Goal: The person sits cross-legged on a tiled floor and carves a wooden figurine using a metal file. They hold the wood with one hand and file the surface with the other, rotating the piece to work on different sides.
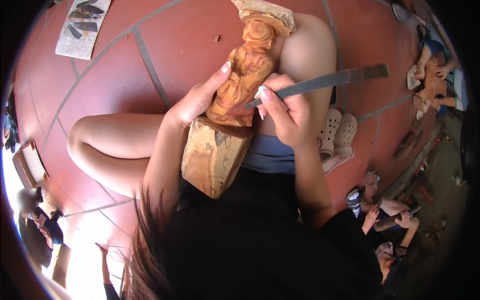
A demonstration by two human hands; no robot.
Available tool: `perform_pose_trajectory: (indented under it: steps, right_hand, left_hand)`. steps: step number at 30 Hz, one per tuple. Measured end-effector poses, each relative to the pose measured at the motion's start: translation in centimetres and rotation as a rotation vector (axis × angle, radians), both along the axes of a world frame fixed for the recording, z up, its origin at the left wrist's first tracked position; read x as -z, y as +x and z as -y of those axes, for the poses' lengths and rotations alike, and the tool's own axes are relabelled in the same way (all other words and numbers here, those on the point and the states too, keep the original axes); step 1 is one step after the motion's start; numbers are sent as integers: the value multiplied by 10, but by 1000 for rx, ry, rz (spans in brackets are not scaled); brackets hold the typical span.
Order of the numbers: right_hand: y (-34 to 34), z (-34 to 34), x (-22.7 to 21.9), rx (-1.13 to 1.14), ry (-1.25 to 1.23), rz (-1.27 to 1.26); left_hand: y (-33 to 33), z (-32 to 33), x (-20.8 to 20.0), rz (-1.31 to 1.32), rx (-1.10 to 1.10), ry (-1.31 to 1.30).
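A carved wooden figure (pixel 245 75) rises from a rough square wooden block (pixel 212 157) that rests in my lap between my bare legs. My left hand (pixel 197 100) clasps the left side of the figure, thumb pointing up along it. My right hand (pixel 285 112) grips a long flat metal chisel (pixel 330 80). Its tip touches the lower right of the carving, and the handle end sticks out to the upper right.
Red tiled floor (pixel 115 65) all around. A grey mat (pixel 82 25) with several dark blades lies at top left. Pale sandals (pixel 337 137) sit by my right leg. Other people sit carving at the right (pixel 432 82), lower right (pixel 385 220) and far left (pixel 35 220).
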State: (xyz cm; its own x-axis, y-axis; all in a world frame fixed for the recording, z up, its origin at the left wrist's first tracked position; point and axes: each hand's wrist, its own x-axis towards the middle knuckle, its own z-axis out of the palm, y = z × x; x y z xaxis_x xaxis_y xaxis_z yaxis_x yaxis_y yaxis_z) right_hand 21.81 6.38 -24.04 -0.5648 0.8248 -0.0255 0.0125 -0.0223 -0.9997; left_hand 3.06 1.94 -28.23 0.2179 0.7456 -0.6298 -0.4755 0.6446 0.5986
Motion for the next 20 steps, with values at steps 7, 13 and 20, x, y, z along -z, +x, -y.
perform_pose_trajectory:
  steps: [7,13,20]
  right_hand:
    - [6,-5,-1,-42,97,11]
    - [-1,1,-5,-27,2,-11]
    - [7,-5,0,36,121,49]
  left_hand:
    - [8,-1,3,-34,34,-65]
    - [5,4,-6,-68,23,-61]
    - [4,-1,-16,-62,49,-107]
